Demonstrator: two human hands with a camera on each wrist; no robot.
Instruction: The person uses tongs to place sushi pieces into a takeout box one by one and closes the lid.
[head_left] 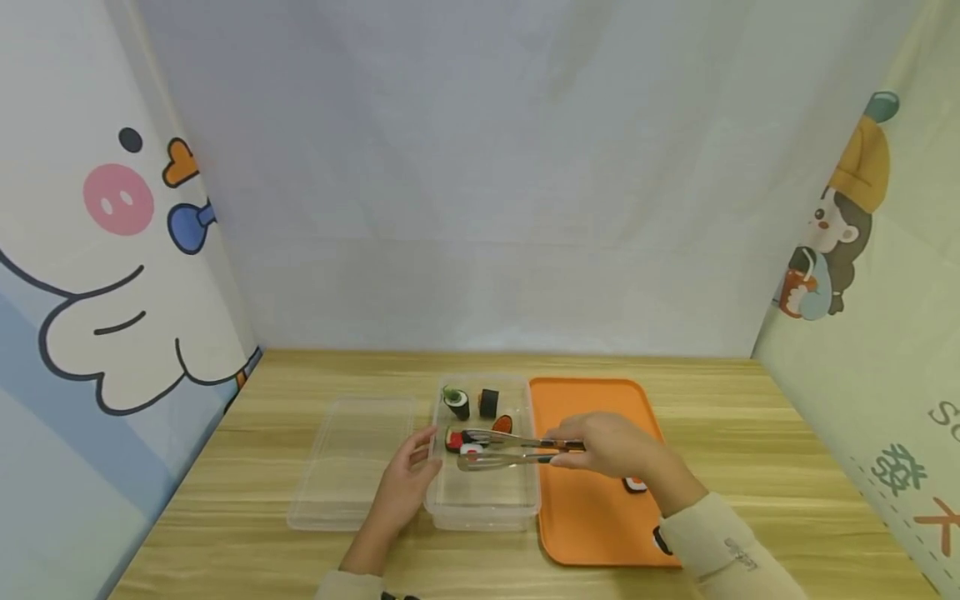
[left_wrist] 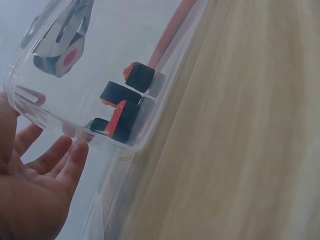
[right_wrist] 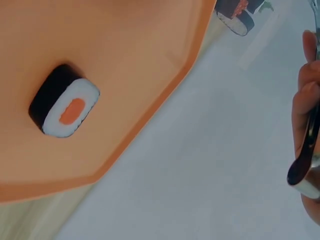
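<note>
My right hand (head_left: 611, 442) grips metal tongs (head_left: 517, 440) with dark handles, reaching over a clear plastic box (head_left: 483, 510). A sushi roll with a pink centre (left_wrist: 70, 57) is between the tongs' tips, over the box. Inside the box are several toy sushi pieces, among them a dark roll with green on top (head_left: 457, 404), a black-wrapped piece (head_left: 489, 403) and a red-topped piece (left_wrist: 119, 121). My left hand (head_left: 405, 482) has its fingers spread and loosely bent at the box's left wall, appearing to touch it.
Right of the box lies an orange tray (head_left: 592, 525). On it sits a sushi roll with an orange centre (right_wrist: 70, 107); another piece (head_left: 662, 542) is partly hidden by the right sleeve. A clear lid (head_left: 337, 467) lies left of the box on the wooden table (head_left: 240, 500).
</note>
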